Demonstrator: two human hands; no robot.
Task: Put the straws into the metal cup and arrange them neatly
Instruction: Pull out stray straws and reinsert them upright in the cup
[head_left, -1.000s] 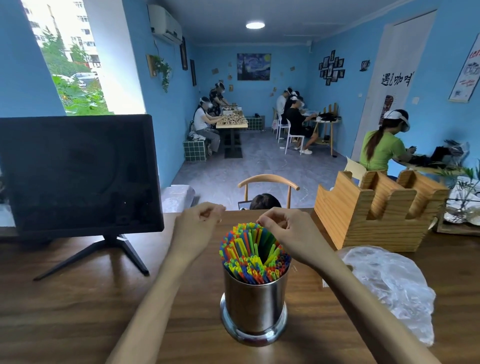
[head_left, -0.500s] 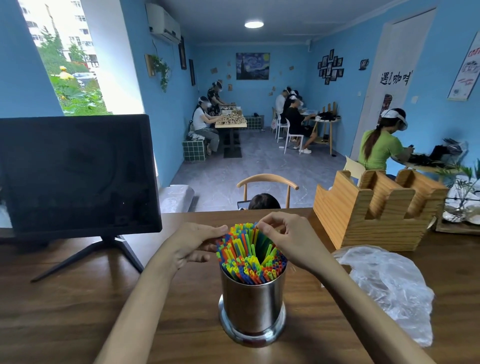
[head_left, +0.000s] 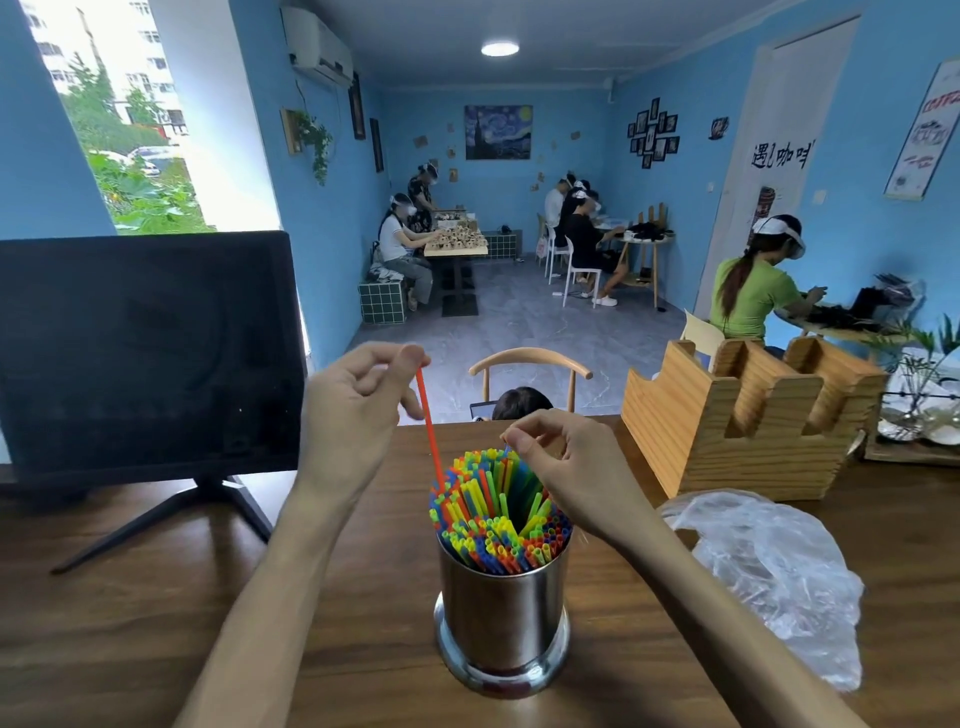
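Left hand (head_left: 358, 410) pinching thin red plastic straw (head_left: 429, 431) — lower end among bright mixed-colour straws (head_left: 493, 514) (packed upright) in shiny cylindrical metal cup (head_left: 503, 608) on dark wooden counter (head_left: 156, 597); right hand (head_left: 566, 467) pinching a straw tip — colour unclear.

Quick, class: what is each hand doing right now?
Left hand: pinches a red straw raised above the metal cup.
Right hand: pinches a straw top in the bundle.

- Bright daylight enters from the window (head_left: 130, 130) at 10 o'clock, overexposed there.
- Ceiling lamp (head_left: 500, 49) glows at 12 o'clock.
- Edges bend from the wide lens.
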